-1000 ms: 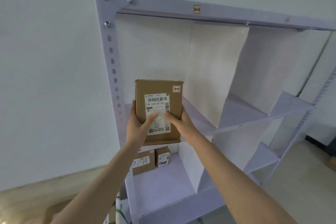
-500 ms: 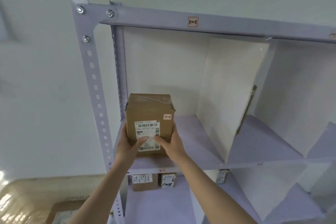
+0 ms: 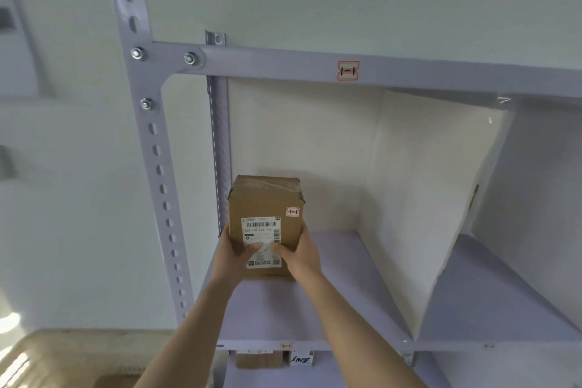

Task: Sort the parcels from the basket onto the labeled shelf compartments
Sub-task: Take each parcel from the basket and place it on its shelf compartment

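At seven o'clock on the floor of the top-left shelf compartment (image 3: pixel 362 261), a small cardboard parcel (image 3: pixel 264 198) stands upright, both lower sides clasped by the left hand (image 3: pixel 231 261) and right hand (image 3: pixel 304 258), thumbs on its shipping label (image 3: pixel 261 230). It looks stiff, light and taped; side grips suit it. Its red sticker (image 3: pixel 292 211) seems to read 1-1, matching the beam tag (image 3: pixel 348 70) at twelve o'clock.

Parcel (image 3: pixel 264 198) brown cardboard, with a white label (image 3: pixel 260 231) printed with a black barcode and a small sticker (image 3: pixel 292 212) with red outline and black mark. Shelf frame (image 3: pixel 267 61) pale lavender, beam sticker (image 3: pixel 348 70) same red outline and black mark. Divider (image 3: pixel 425 198) white, floor (image 3: pixel 63 353) tan wood grain.
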`<state>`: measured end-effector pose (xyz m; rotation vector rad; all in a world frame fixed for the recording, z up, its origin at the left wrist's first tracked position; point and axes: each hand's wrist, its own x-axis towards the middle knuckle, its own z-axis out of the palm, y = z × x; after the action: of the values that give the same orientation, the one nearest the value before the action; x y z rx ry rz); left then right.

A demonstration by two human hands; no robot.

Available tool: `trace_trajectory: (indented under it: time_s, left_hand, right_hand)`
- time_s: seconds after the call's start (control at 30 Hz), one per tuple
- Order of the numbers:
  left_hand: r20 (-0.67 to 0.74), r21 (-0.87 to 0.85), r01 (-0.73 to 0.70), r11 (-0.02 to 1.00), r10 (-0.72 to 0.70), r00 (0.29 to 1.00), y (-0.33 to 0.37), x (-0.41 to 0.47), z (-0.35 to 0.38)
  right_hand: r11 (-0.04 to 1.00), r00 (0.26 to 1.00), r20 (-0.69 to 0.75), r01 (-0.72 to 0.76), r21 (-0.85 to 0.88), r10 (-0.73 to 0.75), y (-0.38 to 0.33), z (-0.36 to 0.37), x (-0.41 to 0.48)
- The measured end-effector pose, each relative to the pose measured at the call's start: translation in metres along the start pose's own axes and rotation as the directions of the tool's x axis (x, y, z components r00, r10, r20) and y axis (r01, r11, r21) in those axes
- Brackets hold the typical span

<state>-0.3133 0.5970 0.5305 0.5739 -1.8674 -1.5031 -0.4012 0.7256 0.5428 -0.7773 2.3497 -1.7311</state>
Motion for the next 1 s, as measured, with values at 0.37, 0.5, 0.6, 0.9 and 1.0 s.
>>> trace_trajectory:
  time_s: [0.37, 0.5, 0.6, 0.9, 1.0]
  left_hand:
    - [-0.037, 0.065, 0.026, 0.998, -0.023, 0.999, -0.009, 0.039, 0.012]
    - [-0.045, 0.086, 0.044, 0.995, -0.04, 0.998, -0.014, 0.057, 0.015]
    - [-0.067, 0.108, 0.048, 0.993, -0.04, 0.997, -0.017, 0.068, 0.019]
    - [-0.177, 0.182, 0.087, 0.98, -0.054, 0.983, -0.021, 0.07, 0.029]
    - [-0.149, 0.18, 0.134, 0.974, -0.108, 0.983, -0.019, 0.074, 0.027]
  right_hand:
    - [0.999, 1.0, 0.009, 0.019, 0.05, -0.02, 0.013, 0.011, 0.048]
    - [0.998, 1.0, 0.0, 0.022, 0.066, -0.023, 0.021, 0.018, 0.068]
    - [0.999, 1.0, -0.008, 0.015, 0.044, -0.015, 0.023, 0.022, 0.078]
    - [1.0, 0.994, -0.108, -0.002, -0.026, 0.0, 0.024, 0.03, 0.081]
    - [0.999, 0.997, -0.073, -0.031, -0.026, 0.029, 0.021, 0.028, 0.082]
